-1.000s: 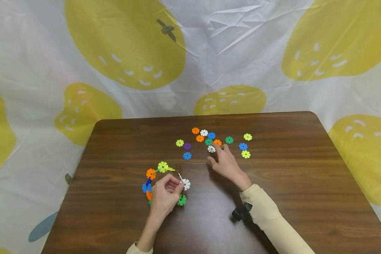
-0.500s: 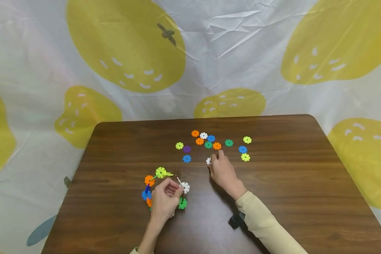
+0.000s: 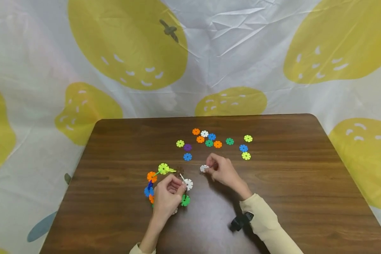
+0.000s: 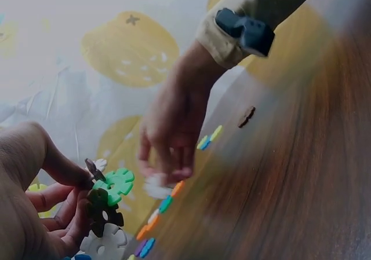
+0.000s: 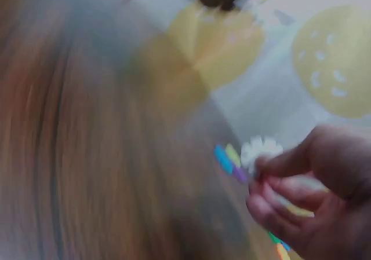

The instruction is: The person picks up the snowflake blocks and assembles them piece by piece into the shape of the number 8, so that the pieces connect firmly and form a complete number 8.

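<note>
Right hand: the right hand (image 3: 222, 170) pinches a white plastic snowflake disc (image 3: 204, 168) between thumb and fingertips, fingers curled, the disc held just above the dark brown wooden table (image 3: 304, 197); the right wrist view, though blurred, shows the same disc (image 5: 259, 151) gripped at its edge
Left hand: the left hand (image 3: 167, 198) is curled round a linked chain of coloured plastic snowflake discs (image 3: 152, 185), thumb and forefinger pinching near a white disc (image 3: 188, 183) at the chain's end; the left wrist view shows green, brown and white discs (image 4: 107, 205) slotted together at the fingers
Held disc, position: at 1 o'clock from the left hand, near the chain's white end but apart from it
Chain, position: curves from a yellow-green disc (image 3: 163, 168) at 12 o'clock of the left hand, through orange and blue discs at 9 o'clock, to a green disc (image 3: 185, 200) at 3 o'clock
Loose pile: 11 loose plastic snowflake discs (image 3: 209, 143) lie flat on the table at 12 o'clock from the right hand, in orange, white, blue, green, purple and yellow-green; 3 of them (image 3: 246, 147) sit apart at 1 o'clock
Sleeve: a cream long sleeve (image 3: 266, 222) covers the right forearm, with a small black wrist-worn device (image 3: 240, 221) beside the cuff
Backdrop: a white crinkled cloth printed with large yellow fruit shapes (image 3: 127, 42) hangs behind the table
</note>
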Tool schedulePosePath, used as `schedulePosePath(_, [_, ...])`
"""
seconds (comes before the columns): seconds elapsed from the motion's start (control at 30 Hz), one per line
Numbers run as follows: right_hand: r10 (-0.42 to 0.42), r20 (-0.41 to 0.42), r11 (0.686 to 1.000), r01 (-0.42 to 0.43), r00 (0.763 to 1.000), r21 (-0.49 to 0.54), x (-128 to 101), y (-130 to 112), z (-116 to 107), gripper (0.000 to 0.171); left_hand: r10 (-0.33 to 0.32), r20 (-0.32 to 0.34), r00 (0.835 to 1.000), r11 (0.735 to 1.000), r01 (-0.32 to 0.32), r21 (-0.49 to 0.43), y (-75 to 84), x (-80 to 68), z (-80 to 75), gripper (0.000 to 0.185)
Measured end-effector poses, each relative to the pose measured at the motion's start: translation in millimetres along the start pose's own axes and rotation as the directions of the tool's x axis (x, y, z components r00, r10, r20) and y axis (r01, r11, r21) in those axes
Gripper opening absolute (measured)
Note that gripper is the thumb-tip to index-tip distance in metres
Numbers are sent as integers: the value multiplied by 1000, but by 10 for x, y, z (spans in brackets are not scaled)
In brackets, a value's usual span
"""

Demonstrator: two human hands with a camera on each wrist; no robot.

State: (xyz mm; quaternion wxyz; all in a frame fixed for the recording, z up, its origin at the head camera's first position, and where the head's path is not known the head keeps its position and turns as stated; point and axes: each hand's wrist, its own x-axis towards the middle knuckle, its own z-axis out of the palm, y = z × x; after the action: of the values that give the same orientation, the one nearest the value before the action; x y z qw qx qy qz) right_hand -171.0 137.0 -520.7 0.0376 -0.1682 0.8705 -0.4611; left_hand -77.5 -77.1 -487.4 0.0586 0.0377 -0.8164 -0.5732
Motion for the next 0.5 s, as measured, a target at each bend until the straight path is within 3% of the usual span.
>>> schedulePosePath(0.1, [-52,47,975,40,998,219,-46,-91,-14,11,-4,-1,1000,1000,4,4,10,6,3,12])
schedulePosePath(0.23, [-121,104,883,59,987,466,-95,-212,-8,13,-3,4,1000,1000,3,7,26,8,4,12])
schedulePosePath(0.37, [-130,144,818,24,981,574,-126,-290,28,16,-9,19,1000,1000,9,-8,46,3,5,11])
schedulePosePath(0.5, [-118,157,793,-2,980,609,-138,-300,75,16,-21,40,999,999,22,-30,61,-8,-5,10])
